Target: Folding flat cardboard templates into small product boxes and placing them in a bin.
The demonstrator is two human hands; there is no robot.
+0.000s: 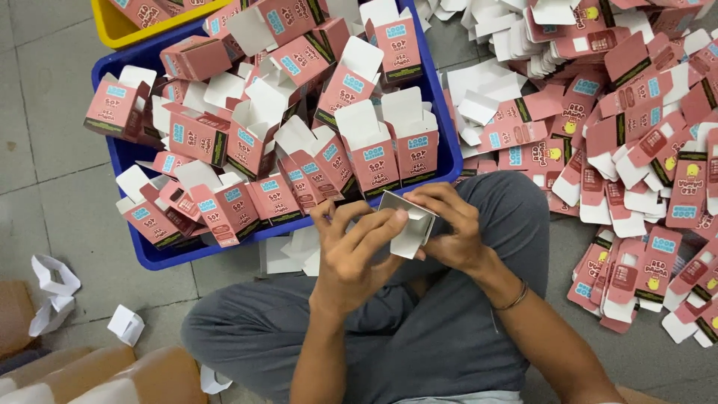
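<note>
Both my hands hold one small cardboard carton (411,228) over my lap, its white inside facing me. My left hand (351,251) grips its left side, fingers curled over the flap. My right hand (452,224) pinches its right side and top edge. Just beyond my hands a blue plastic crate (142,251) is heaped with several folded pink cartons (374,153), their white flaps standing open.
A big pile of flat pink and white carton blanks (628,127) covers the grey tiled floor on the right. A yellow crate (112,26) stands behind the blue one. Brown cardboard boxes (90,378) and crumpled white scraps (52,288) lie at the lower left. My knees in grey trousers (441,337) fill the foreground.
</note>
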